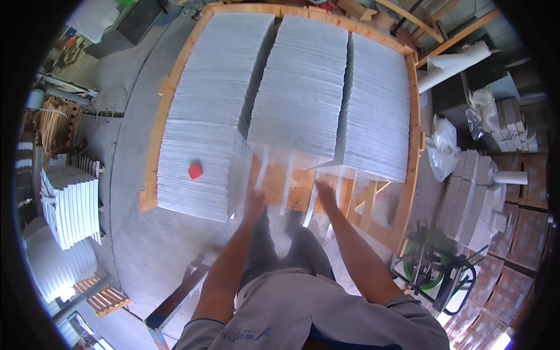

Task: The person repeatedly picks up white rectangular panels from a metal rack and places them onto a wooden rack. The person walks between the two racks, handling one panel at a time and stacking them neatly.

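Note:
Three rows of thin pale grey-white slabs stand on edge, packed tightly in a wooden crate: a left row [204,105], a middle row [300,81] and a right row [376,111]. At the near end of the middle row, my left hand [255,203] and my right hand [325,192] reach forward, apart from each other, over the bare wooden crate floor [273,185]. White strips [287,184] run across that floor. Both hands are blurred by motion, so their fingers are hard to read. No slab shows clearly between them. A small red block [195,171] lies on the left row.
The crate's wooden frame [153,157] borders the rows. A dark metal bar [178,294] is low on the left. More slabs [70,204] stand farther left. On the right are a green-wheeled cart [431,262], stacked grey bundles [466,198] and a white plastic bag [443,149].

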